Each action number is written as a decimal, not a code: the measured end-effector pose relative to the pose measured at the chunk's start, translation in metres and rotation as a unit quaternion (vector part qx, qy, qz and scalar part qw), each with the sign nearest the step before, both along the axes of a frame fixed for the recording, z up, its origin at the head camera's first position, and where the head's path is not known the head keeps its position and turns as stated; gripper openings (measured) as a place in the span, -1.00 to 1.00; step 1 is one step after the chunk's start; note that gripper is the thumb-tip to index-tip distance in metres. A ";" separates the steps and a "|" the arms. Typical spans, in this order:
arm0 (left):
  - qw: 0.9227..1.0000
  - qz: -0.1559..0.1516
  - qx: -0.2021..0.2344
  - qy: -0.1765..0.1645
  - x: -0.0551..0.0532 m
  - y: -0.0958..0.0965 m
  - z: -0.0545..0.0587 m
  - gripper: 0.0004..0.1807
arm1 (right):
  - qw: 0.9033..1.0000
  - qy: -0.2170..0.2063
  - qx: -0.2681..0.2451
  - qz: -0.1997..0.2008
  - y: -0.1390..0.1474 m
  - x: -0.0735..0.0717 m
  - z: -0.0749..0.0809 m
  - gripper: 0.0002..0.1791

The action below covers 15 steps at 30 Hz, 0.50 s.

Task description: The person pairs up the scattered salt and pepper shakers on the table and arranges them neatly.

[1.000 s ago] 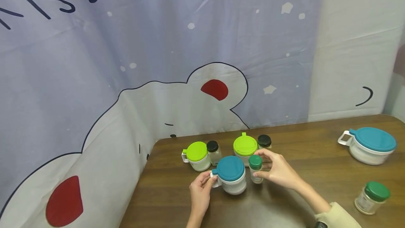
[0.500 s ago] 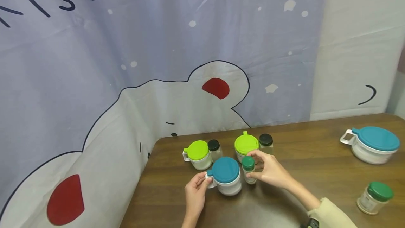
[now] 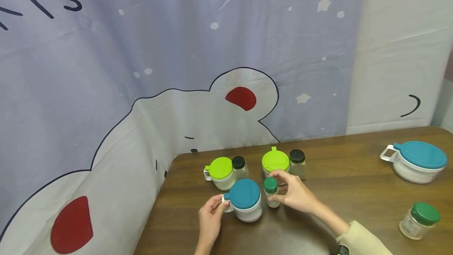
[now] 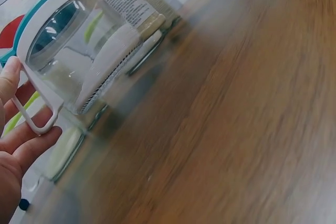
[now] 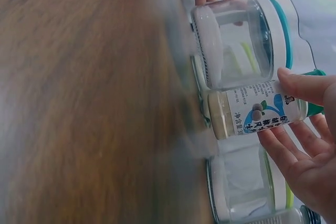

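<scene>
My left hand (image 3: 209,219) pinches the white handle (image 4: 39,116) of a clear seasoning jar (image 3: 245,200) with a teal-blue flip lid. Just right of that jar, my right hand (image 3: 298,195) holds a small spice bottle (image 3: 271,193) by its sides, thumb in front and fingers behind. The bottle has a green cap and a printed label (image 5: 262,108). Both containers stand upright, close side by side, with their bottoms low over the wooden table. In the right wrist view the bottle's side comes right up to the jar's wall.
Behind stand two lime-lidded jars (image 3: 221,170) and two black-capped bottles (image 3: 298,163). A wide blue-lidded jar (image 3: 417,162) with a white handle is at the far right of the table (image 3: 339,184). Nearer, a green-capped bottle (image 3: 417,221) stands. A printed curtain (image 3: 170,117) hangs behind.
Both hands have moved left together, bringing the blue-lidded jar and the green-capped spice bottle along and slightly nearer. The black-capped bottle behind my right hand shows more fully.
</scene>
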<state>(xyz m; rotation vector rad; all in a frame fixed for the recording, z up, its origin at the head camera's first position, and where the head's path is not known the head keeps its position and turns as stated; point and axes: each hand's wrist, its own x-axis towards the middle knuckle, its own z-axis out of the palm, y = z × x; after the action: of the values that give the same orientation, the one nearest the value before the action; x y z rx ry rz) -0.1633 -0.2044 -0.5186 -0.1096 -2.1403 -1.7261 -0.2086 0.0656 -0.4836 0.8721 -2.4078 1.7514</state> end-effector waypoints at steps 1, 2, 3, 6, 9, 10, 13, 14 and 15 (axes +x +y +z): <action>1.000 0.001 -0.003 0.000 0.000 -0.002 0.000 -0.82 | 1.000 0.002 -0.001 0.001 -0.002 0.000 0.000 -0.44; 1.000 -0.001 -0.002 0.004 0.001 -0.005 0.000 -0.81 | 1.000 0.001 -0.002 0.001 -0.003 0.000 0.000 -0.44; 1.000 0.000 -0.002 0.003 0.001 -0.007 -0.001 -0.81 | 1.000 0.001 -0.002 0.002 -0.005 0.001 0.000 -0.45; 1.000 0.005 -0.004 0.001 0.001 -0.014 -0.002 -0.81 | 1.000 -0.003 -0.004 0.006 -0.011 0.000 0.000 -0.45; 1.000 0.010 -0.006 0.002 0.002 -0.019 -0.002 -0.80 | 1.000 -0.004 -0.005 0.009 -0.016 -0.001 0.000 -0.45; 1.000 0.011 -0.007 0.003 0.002 -0.021 -0.002 -0.80 | 1.000 -0.004 -0.005 0.010 -0.018 -0.002 0.000 -0.45; 1.000 0.011 -0.010 0.006 0.003 -0.025 0.000 -0.79 | 1.000 -0.002 -0.001 0.011 -0.024 -0.003 0.000 -0.45; 1.000 0.012 -0.011 0.006 0.003 -0.026 0.000 -0.79 | 1.000 0.000 0.002 0.011 -0.026 -0.004 0.001 -0.45; 1.000 0.012 -0.012 0.007 0.002 -0.027 0.000 -0.79 | 1.000 0.003 0.005 0.011 -0.028 -0.005 0.001 -0.45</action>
<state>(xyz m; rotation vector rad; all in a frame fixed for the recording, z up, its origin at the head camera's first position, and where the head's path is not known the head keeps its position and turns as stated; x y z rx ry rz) -0.1608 -0.2318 -0.5183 -0.1019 -2.1436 -1.6805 -0.2133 0.0372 -0.4822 0.9056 -2.4158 1.7430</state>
